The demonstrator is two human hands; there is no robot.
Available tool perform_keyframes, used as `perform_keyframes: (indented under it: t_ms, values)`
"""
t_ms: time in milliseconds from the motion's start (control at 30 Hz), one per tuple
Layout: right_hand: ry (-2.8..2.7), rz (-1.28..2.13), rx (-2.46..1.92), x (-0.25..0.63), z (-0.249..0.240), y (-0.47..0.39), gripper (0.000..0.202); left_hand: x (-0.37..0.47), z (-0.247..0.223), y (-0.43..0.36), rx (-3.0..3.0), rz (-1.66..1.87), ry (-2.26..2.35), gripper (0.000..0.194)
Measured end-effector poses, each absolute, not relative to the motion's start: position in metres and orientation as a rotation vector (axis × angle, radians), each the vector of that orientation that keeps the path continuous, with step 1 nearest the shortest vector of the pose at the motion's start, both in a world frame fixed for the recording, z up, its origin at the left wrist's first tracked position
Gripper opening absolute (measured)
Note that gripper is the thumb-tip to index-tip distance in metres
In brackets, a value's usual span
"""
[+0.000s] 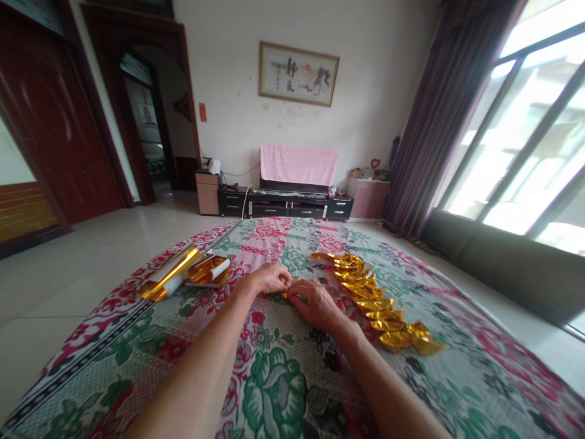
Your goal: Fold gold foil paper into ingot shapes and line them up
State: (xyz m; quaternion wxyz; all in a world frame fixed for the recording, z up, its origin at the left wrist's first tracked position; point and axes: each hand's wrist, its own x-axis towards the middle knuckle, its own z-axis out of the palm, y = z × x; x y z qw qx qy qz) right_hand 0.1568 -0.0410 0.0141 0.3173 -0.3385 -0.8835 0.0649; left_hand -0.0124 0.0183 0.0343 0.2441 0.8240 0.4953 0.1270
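My left hand (273, 278) and my right hand (311, 299) meet over the middle of the flowered cloth (274, 390). Between their closed fingers is a small piece of gold foil paper (287, 290), mostly hidden by the fingers. To the right of my right hand, a row of several folded gold paper boats (368, 299) runs toward me, close against one another. On the left lie curled sheets of gold foil paper (176, 271) with white backs, and a second curled stack (208, 272) beside them.
The cloth covers a broad surface with a rounded far edge. Beyond it stands a low black cabinet (292, 206) with a pink cloth (299, 163) draped over a screen. A framed picture (298, 73) hangs above. Purple curtains (415, 134) and a window are at the right, doorways at the left.
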Motion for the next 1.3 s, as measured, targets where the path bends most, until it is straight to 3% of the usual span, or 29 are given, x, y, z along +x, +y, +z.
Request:
perform_keyframes:
  t_ms: [333,1067,1300]
  values:
    - [-2.227,0.122,-1.164,0.145,0.005,-0.039,0.018,-0.010,0.040,0.011,2.363,0.378,1.403,0.029]
    - [-2.193,0.116,-1.181,0.146,0.002,-0.039,0.022,-0.021,0.028,-0.007,2.249,0.535,1.443,0.028]
    - [-2.246,0.282,-1.004,0.158,0.011,-0.039,0.018,-0.018,0.027,-0.004,2.180,0.497,1.478,0.027]
